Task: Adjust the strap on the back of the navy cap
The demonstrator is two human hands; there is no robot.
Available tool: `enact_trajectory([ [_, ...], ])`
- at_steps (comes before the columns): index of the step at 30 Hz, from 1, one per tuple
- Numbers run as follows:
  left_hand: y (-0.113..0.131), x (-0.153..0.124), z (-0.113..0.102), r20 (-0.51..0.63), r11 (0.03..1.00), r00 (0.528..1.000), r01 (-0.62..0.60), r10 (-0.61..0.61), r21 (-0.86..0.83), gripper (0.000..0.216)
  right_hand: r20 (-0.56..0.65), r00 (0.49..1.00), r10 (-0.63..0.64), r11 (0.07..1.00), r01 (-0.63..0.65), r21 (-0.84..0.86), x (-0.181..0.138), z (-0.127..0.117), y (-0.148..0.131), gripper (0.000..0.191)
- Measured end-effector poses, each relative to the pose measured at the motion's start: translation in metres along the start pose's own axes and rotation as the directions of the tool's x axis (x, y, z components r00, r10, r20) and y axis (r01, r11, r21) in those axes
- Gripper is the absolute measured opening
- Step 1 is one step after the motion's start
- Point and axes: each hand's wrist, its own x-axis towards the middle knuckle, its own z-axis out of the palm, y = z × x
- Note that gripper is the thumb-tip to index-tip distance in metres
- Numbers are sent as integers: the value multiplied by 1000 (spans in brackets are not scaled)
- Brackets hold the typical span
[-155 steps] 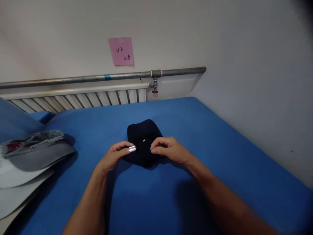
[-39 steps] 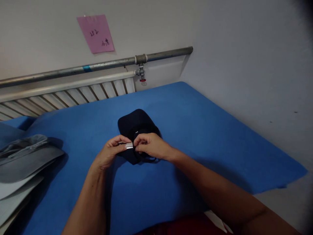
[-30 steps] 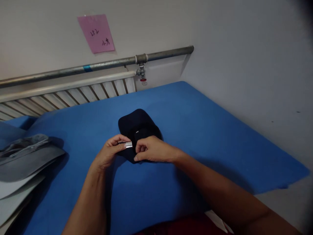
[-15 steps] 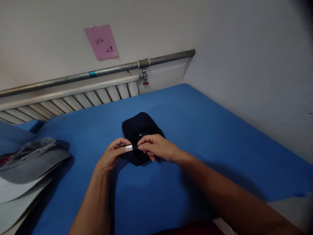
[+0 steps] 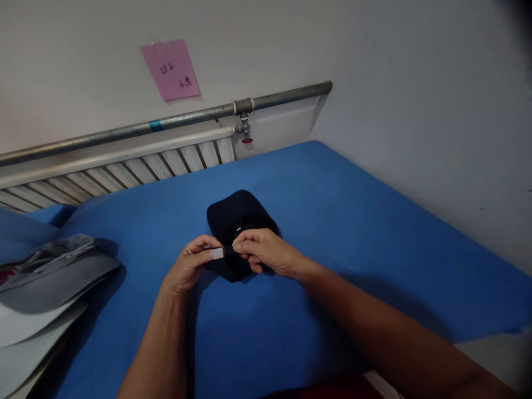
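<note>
A dark navy baseball cap (image 5: 239,208) lies on the blue-covered surface (image 5: 266,332), its brim toward the wall and its back strap toward me. My left hand (image 5: 193,263) pinches the strap by its shiny metal buckle (image 5: 217,253) between thumb and forefinger. Just to the right, my right hand (image 5: 266,249) grips the dark strap with thumb and fingertips, close to the buckle. Only a short piece of strap shows between the hands. A small white label (image 5: 238,229) is visible inside the cap. Part of the crown is hidden behind my right hand.
Several caps in grey and white (image 5: 62,274) are stacked at the left edge. Along the far side run a white radiator (image 5: 166,163), a metal pipe (image 5: 195,115) and a red-handled valve (image 5: 247,141). Pink paper (image 5: 170,69) hangs on the wall.
My right hand has shifted very slightly left, and the metal buckle has tilted a little. Both hands keep their hold on the strap, and the cap stays in place.
</note>
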Motion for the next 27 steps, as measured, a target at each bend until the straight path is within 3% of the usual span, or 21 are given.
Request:
enact_trajectory([
  [27,-2,0,0,38,1000,999,14,-15,18,18,23,998,54,997,-52,-55,3,-1,4,9],
])
